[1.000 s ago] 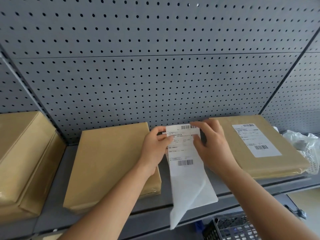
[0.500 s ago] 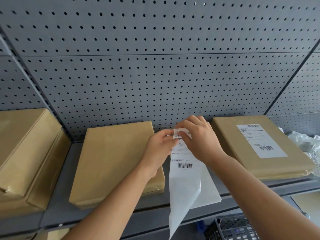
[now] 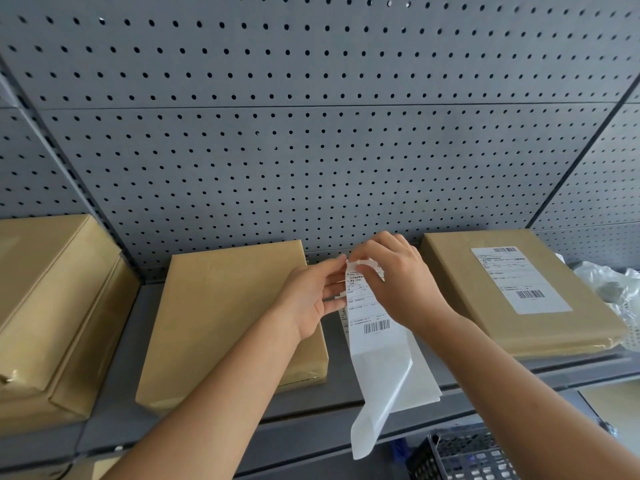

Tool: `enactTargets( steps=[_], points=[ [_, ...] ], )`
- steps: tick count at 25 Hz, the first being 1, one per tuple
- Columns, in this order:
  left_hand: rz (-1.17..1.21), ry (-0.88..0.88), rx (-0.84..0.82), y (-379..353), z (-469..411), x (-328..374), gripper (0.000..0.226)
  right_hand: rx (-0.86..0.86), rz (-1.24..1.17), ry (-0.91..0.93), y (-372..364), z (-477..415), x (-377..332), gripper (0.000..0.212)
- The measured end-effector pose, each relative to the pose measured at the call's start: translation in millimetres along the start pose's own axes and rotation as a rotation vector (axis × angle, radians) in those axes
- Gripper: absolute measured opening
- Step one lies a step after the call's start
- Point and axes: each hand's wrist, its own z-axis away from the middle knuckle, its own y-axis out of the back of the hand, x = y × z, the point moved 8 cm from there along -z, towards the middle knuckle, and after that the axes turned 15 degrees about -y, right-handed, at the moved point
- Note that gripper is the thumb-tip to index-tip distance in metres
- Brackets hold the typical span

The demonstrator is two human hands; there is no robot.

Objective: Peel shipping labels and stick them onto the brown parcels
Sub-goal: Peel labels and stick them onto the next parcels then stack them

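Peeling has begun: compared with a second ago, when the shipping label [image 3: 369,306] was held flat between both hands, its top edge is now curled over and lifted away from the white backing strip [image 3: 384,386]. I judge this to mean the adhesive side is coming free and sticking comes soon.

Taking the unlabelled brown parcel [image 3: 232,320] on the grey shelf [image 3: 114,372] as landmark: far to its right lies a second brown parcel [image 3: 519,292] that already carries a label; to its left sits a larger stack of brown parcels [image 3: 52,306]. So the landmark parcel looks like the next target.

Just right of it, the right hand [image 3: 398,289] is pinched shut on the curled top edge of the label, while the left hand [image 3: 311,299] is closed on the strip's left edge. The strip hangs down past the shelf front.

Below and to the right of the landmark, a dark mesh basket [image 3: 467,455] shows at the frame's bottom; its contents are too cut off to tell. Crumpled clear plastic [image 3: 613,289] lies at the far right.
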Motion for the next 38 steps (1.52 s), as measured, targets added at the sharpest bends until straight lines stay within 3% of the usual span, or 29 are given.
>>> enactTargets(
  steps=[12, 17, 20, 22, 25, 30, 34, 38],
  points=[
    [-0.184, -0.027, 0.121, 6.3, -5.6, 3.2, 0.02, -0.001, -0.059, -0.015, 11.5, 7.7, -0.5, 0.01],
    [-0.154, 0.015, -0.045, -10.0, 0.8, 6.8, 0.04, 0.005, -0.097, -0.058, 21.1, 7.9, 3.2, 0.01],
    [-0.174, -0.023, -0.155, -23.0, 6.2, 11.2, 0.027, 0.017, -0.117, -0.073, 27.1, 8.5, 5.2, 0.012],
    [-0.211, -0.04, -0.151, -26.4, 8.3, 13.0, 0.02, 0.016, -0.126, -0.088, 29.8, 9.7, 7.1, 0.013],
    [-0.288, -0.053, -0.115, -27.4, 6.9, 14.1, 0.03, 0.027, -0.146, -0.115, 37.9, 12.0, 11.0, 0.011],
    [-0.434, -0.116, -0.089, -22.8, -1.8, 14.7, 0.019, 0.059, -0.213, -0.116, 67.2, 12.1, 5.1, 0.01],
    [-0.498, -0.069, -0.082, -21.8, -2.5, 11.7, 0.046, 0.108, -0.262, -0.091, 91.4, 13.3, -6.7, 0.01],
    [-0.567, -0.08, -0.071, -20.3, -1.5, 15.9, 0.053, 0.192, -0.329, -0.032, 117.1, 14.3, -20.1, 0.011]
  ],
)
